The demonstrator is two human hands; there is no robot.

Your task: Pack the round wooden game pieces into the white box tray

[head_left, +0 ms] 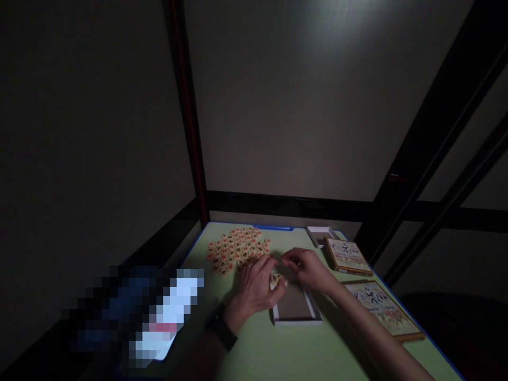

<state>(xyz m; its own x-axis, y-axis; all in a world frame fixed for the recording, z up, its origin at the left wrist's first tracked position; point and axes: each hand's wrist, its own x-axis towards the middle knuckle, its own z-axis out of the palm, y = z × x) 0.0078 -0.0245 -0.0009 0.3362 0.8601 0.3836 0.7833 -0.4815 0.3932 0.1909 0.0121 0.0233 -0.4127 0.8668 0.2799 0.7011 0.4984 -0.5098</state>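
Note:
Many round wooden pieces [238,248] with red and black characters lie in a cluster on the green table [254,346]. My left hand [260,283], with a dark watch on its wrist, reaches over the pieces' near edge and the upper left of an open shallow box [296,301]. Its fingers are apart, and a few pieces [274,279] show in the box beside its thumb. My right hand [304,264] is above the box's far right side, its fingers bent and pinched together; whatever is between the fingertips is too small to make out.
Another shallow white tray [320,235] stands at the back right. Two printed boxes [348,255], [381,309] lie along the table's right side. A blurred bright screen [169,317] is at the left edge. Walls rise behind the table.

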